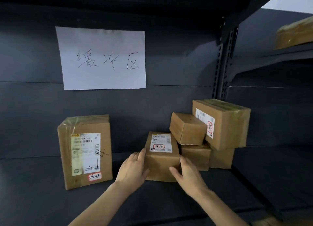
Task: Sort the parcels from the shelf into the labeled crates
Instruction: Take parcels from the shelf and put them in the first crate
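Note:
A small cardboard parcel point(161, 155) with a white shipping label and a red-framed handwritten tag stands on the dark shelf point(50, 200), in the middle. My left hand point(133, 170) presses its left side and my right hand point(186, 173) wraps its right front corner, so both hands grip it. A taller parcel point(85, 151) stands upright to the left. To the right, a heap of parcels: a small tilted box point(187, 128), a large labeled box point(225, 124), and lower boxes point(196, 156) beneath them. No crates are in view.
A white paper sign point(102, 58) with handwritten characters is stuck on the shelf's back panel. A slotted metal upright point(223, 60) divides this bay from the one on the right, where another parcel point(294, 34) lies on a higher shelf.

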{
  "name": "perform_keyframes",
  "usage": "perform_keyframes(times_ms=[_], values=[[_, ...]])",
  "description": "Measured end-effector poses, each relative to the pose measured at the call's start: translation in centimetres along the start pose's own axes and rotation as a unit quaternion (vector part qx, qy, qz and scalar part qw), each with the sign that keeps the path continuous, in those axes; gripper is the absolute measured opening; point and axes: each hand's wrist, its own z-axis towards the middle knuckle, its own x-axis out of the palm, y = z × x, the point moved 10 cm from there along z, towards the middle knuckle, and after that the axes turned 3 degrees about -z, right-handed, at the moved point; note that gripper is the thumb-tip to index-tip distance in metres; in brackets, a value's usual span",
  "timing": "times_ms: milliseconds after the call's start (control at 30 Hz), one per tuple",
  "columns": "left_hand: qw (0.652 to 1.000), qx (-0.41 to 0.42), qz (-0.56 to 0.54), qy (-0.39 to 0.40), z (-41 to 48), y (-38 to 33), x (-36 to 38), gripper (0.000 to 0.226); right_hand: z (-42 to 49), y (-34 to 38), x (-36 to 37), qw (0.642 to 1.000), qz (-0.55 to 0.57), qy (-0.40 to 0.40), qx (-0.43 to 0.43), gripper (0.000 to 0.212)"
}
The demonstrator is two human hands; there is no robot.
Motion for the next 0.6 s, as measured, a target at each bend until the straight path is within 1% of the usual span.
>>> perform_keyframes(times_ms=[67,167,333,400,467,533,600], values=[[1.000,-0.008,-0.020,-0.017,-0.5,0.4,-0.4,0.075,0.2,0.6,0.5,1.000,0.029,-0.013,0.002,0.044],[0.998,-0.026,-0.034,-0.036,-1.7,1.5,-1.4,0.075,0.4,1.5,1.2,0.999,0.046,-0.022,-0.011,0.044],[0.997,-0.052,-0.027,-0.057,-3.8,3.5,-2.9,0.072,0.9,3.7,3.2,0.995,0.092,-0.010,-0.030,0.040],[0.992,-0.076,-0.076,-0.059,-4.3,4.7,-3.3,0.066,1.0,4.3,3.9,0.992,0.123,0.000,-0.031,0.037],[0.978,-0.121,-0.161,-0.054,-4.4,6.0,-3.4,0.059,1.5,4.4,4.3,0.985,0.170,0.012,-0.007,0.036],[0.951,-0.187,-0.242,-0.044,-4.1,7.1,-2.9,0.056,2.1,4.2,4.8,0.975,0.214,0.038,0.036,0.041],[0.925,-0.248,-0.289,-0.025,-3.6,7.8,-2.2,0.055,2.4,4.1,5.5,0.964,0.244,0.073,0.072,0.046]])
